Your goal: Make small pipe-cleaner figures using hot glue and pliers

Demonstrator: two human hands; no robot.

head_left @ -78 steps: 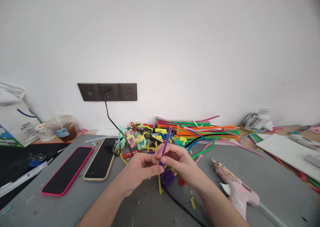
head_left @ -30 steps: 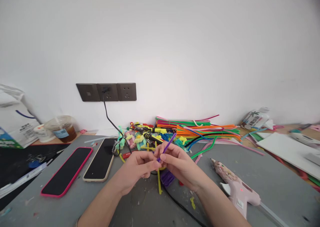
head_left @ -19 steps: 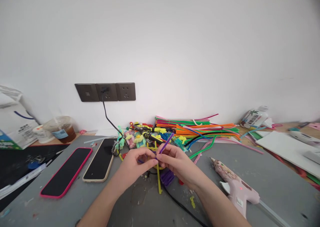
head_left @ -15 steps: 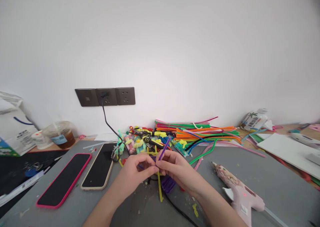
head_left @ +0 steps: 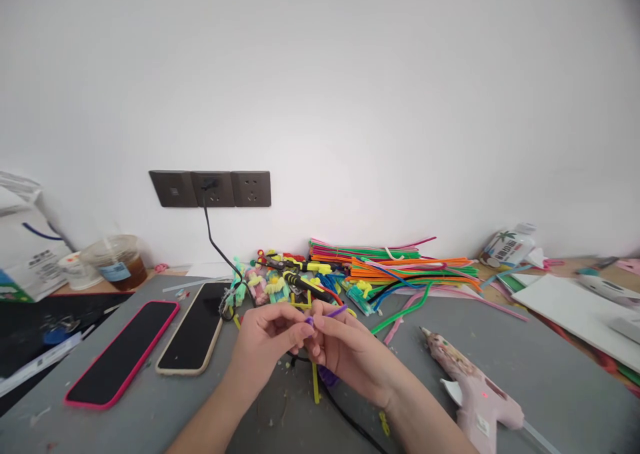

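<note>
A purple pipe cleaner point(head_left: 337, 311) runs between my two hands, its free end pointing up to the right. My left hand point(head_left: 273, 337) pinches it between thumb and forefinger, where a small purple bend shows. Close against it, my right hand point(head_left: 345, 337) grips the same piece with thumb and fingers. Below the hands a yellow pipe cleaner point(head_left: 315, 382) lies on the grey mat point(head_left: 280, 421). A purple fuzzy piece point(head_left: 329, 376) is partly hidden under my right hand.
Behind the hands lie bundled pipe cleaners point(head_left: 415, 267) and black-and-yellow pliers point(head_left: 305, 286). Two phones, one pink-edged point(head_left: 123, 354) and one beige-edged point(head_left: 195, 331), rest at left. A pink glue gun point(head_left: 473, 381) lies at right. A drink cup point(head_left: 117, 262) stands back left.
The purple pipe cleaner's free end has tipped from nearly upright down to the right. My hands have shifted slightly, and the view has moved a little.
</note>
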